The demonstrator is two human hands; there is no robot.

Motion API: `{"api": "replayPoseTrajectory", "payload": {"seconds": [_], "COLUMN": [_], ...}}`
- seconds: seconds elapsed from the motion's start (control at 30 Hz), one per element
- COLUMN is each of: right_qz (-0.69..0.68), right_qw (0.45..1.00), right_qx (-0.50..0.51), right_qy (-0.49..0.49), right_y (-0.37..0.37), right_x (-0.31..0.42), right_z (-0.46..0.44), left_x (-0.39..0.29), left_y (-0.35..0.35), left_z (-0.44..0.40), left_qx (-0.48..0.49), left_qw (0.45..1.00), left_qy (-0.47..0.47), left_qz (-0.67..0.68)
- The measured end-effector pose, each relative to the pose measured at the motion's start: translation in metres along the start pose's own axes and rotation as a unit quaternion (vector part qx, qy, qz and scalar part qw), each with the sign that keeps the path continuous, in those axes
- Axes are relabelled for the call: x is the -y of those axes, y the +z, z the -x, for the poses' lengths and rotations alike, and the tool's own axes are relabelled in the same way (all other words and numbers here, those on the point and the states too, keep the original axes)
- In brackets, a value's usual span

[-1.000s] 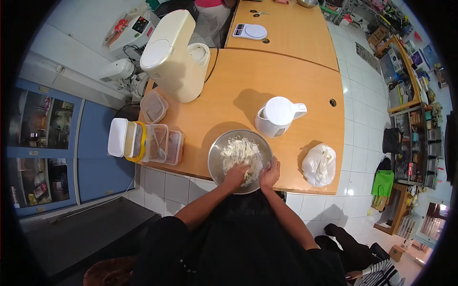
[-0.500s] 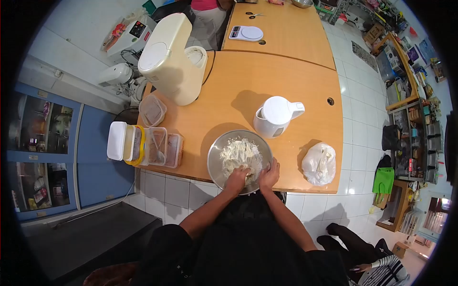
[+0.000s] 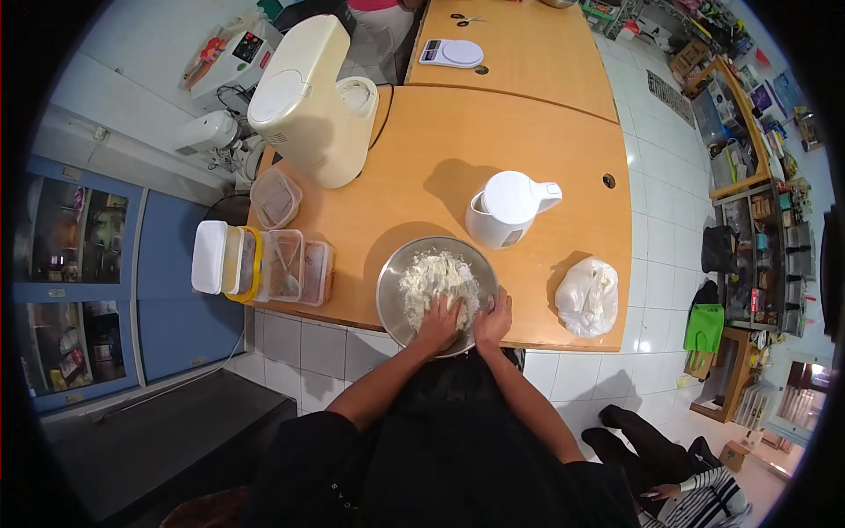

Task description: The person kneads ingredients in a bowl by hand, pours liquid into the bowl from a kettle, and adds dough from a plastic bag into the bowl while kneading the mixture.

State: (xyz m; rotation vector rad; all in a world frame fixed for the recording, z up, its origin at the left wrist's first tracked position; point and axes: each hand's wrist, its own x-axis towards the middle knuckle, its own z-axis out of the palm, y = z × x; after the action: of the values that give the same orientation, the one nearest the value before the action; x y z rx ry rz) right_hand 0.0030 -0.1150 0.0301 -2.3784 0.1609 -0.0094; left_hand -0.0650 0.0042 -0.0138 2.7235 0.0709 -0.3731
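Note:
A steel mixing bowl (image 3: 387,304) stands at the table's near edge with a pale, crumbly floury dough (image 3: 437,275) inside. My left hand (image 3: 440,324) reaches into it from the near side, fingers spread and pressed against the dough, their tips partly covered. On the right, my right hand (image 3: 493,322) grips the bowl's rim, thumb toward the inside and fingers around the outer wall. Just beyond the bowl is a white electric kettle (image 3: 508,207). A knotted plastic bag (image 3: 587,297) with pale contents lies to the right.
A cream stand mixer (image 3: 304,106) and several plastic containers (image 3: 273,264) occupy the left side of the wooden table (image 3: 563,132). Farther back lie a kitchen scale (image 3: 451,53) and scissors (image 3: 466,19). One person is at the far end; another is at lower right.
My left hand's fingers, curled into the dough earlier, now stretch farther forward and apart over it. My right hand keeps its hold on the rim. The whole view has shifted slightly.

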Motion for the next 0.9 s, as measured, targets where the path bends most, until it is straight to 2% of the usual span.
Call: {"api": "replayPoseTrajectory", "payload": {"seconds": [0.1,0.33,0.37,0.47,0.6,0.63,0.73,0.9], "right_qz": [0.003,-0.014,-0.021,-0.039,-0.038,-0.033,-0.010,-0.009], "right_qw": [1.000,1.000,1.000,0.997,0.997,0.997,0.999,0.999], "right_qx": [-0.007,0.006,-0.012,-0.052,-0.054,-0.053,-0.034,-0.029], "right_qy": [-0.013,0.010,-0.007,-0.043,-0.039,-0.038,-0.024,-0.025], "right_y": [0.001,0.004,0.007,0.015,0.014,0.014,0.013,0.012], "right_x": [-0.002,-0.004,-0.006,-0.013,-0.012,-0.011,-0.005,-0.002], "right_z": [0.004,0.002,0.004,0.004,0.007,0.005,0.005,0.001], "left_x": [0.009,0.027,0.031,0.049,0.043,0.043,0.042,0.029], "left_y": [0.014,0.004,0.001,0.006,-0.016,-0.017,-0.027,-0.003], "left_z": [-0.015,-0.064,-0.068,-0.089,-0.074,-0.068,-0.045,-0.008], "left_qx": [-0.044,-0.005,-0.051,-0.095,-0.096,-0.087,-0.083,-0.047], "left_qw": [0.999,0.998,0.997,0.987,0.993,0.996,0.994,0.993], "left_qy": [-0.003,-0.057,-0.035,0.009,0.030,0.022,0.060,0.063], "left_qz": [0.008,-0.038,-0.056,-0.126,-0.063,0.005,0.043,0.093]}}
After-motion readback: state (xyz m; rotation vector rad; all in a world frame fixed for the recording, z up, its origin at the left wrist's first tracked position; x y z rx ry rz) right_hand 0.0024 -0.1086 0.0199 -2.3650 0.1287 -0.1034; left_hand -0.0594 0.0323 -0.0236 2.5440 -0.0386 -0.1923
